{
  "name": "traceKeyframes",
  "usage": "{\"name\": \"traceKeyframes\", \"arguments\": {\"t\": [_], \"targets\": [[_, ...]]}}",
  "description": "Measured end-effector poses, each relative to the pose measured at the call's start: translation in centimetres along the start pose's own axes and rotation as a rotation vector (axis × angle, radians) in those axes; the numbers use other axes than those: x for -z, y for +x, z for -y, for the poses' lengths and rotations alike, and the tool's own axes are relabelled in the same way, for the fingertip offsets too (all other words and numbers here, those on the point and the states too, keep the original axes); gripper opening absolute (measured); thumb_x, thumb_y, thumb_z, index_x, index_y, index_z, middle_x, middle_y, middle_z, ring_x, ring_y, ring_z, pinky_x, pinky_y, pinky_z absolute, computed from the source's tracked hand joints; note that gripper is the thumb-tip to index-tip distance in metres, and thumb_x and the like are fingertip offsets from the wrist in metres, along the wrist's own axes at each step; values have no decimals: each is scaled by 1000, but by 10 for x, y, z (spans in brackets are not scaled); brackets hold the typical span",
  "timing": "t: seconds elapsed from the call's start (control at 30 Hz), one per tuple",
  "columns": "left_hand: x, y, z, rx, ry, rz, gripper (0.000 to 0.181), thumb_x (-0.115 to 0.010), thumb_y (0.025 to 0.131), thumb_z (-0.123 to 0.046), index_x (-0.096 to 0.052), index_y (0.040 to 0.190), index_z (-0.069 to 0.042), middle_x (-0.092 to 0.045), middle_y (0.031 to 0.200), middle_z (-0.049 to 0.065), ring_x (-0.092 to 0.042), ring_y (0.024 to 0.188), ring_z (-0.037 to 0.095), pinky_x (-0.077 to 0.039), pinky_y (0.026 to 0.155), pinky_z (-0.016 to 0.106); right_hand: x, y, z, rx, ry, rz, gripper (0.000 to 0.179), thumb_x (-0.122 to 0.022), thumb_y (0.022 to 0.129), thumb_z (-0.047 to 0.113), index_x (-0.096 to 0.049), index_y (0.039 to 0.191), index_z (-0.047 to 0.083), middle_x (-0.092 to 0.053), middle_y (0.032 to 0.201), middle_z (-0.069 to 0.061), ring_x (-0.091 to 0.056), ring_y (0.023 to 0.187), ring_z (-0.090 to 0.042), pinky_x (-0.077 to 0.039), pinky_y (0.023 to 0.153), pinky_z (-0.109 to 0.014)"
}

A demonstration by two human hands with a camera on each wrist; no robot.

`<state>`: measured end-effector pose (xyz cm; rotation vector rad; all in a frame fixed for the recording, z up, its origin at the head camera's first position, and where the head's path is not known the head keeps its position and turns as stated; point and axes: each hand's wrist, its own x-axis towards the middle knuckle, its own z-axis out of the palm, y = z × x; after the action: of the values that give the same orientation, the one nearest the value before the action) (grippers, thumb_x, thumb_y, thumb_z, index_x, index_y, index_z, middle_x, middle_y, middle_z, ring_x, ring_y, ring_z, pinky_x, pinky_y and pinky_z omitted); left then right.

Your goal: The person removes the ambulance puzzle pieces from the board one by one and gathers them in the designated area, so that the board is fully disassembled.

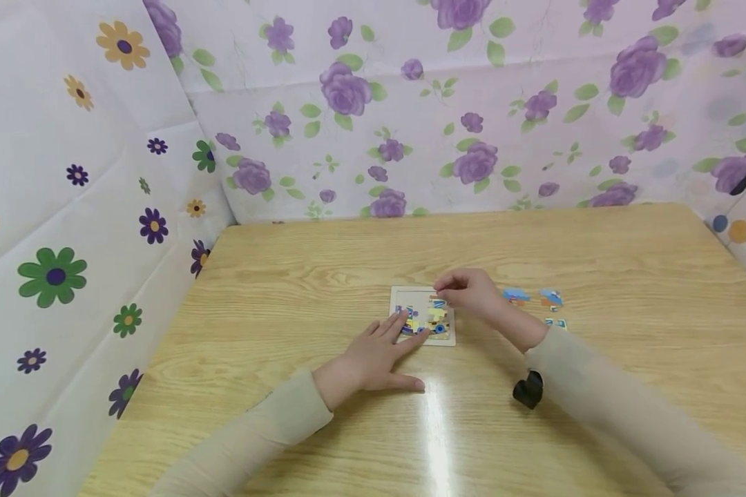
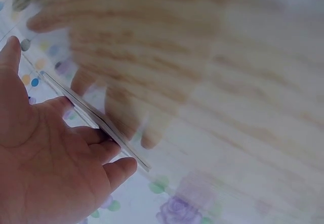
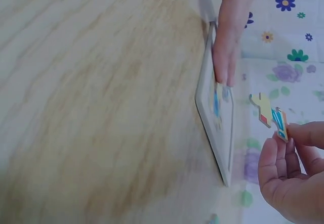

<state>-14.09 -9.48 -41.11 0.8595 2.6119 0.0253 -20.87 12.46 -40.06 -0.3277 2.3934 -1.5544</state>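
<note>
A small puzzle tray with a pale frame (image 1: 423, 343) lies flat on the table, with colourful pieces inside. My left hand (image 1: 369, 355) rests on its lower left part with fingers spread and straight, covering some of the picture. In the left wrist view, the fingers of the left hand (image 2: 55, 148) reach the tray's edge (image 2: 96, 117). Over the tray's upper right side, my right hand (image 1: 472, 293) pinches a yellow and teal puzzle piece (image 3: 278, 121) between thumb and fingers. The right wrist view shows this piece held above the tray, apart from it.
Right of the tray lie loose puzzle pieces: a blue one (image 1: 516, 295), a blue and brown one (image 1: 551, 298) and a partly hidden one (image 1: 557, 323) by the right sleeve. A black object (image 1: 528, 390) shows at the right wrist. Flowered cloths (image 1: 348, 138) surround the wooden table (image 1: 298, 276).
</note>
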Motion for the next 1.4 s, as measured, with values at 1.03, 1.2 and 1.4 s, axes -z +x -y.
{"name": "traceKeyframes", "arguments": {"t": [1.03, 1.2, 1.4], "targets": [[1, -1, -1, -7, 10, -24, 85, -45, 85, -71, -12, 153, -34, 0, 160, 12, -4, 148, 26, -18, 116, 51, 66, -45, -5, -41, -122, -48, 24, -55, 96, 9, -62, 111, -8, -65, 104, -17, -60, 81, -2, -56, 78, -30], [2, -1, -2, -4, 18, -17, 85, -46, 85, -71, -11, 153, -33, 1, 160, 13, -3, 148, 26, -17, 116, 50, 72, -52, -11, -59, -114, -50, 25, -54, 96, 8, -60, 112, -10, -64, 108, -22, -60, 82, -1, -56, 79, -31], [1, -1, -4, 4, 33, -10, 86, -45, 85, -71, -10, 153, -33, 1, 160, 13, -3, 148, 26, -18, 117, 49, 79, -59, -21, -79, -102, -27, 24, -51, 97, 7, -58, 112, -11, -63, 106, -21, -60, 82, -4, -55, 77, -29]]}}
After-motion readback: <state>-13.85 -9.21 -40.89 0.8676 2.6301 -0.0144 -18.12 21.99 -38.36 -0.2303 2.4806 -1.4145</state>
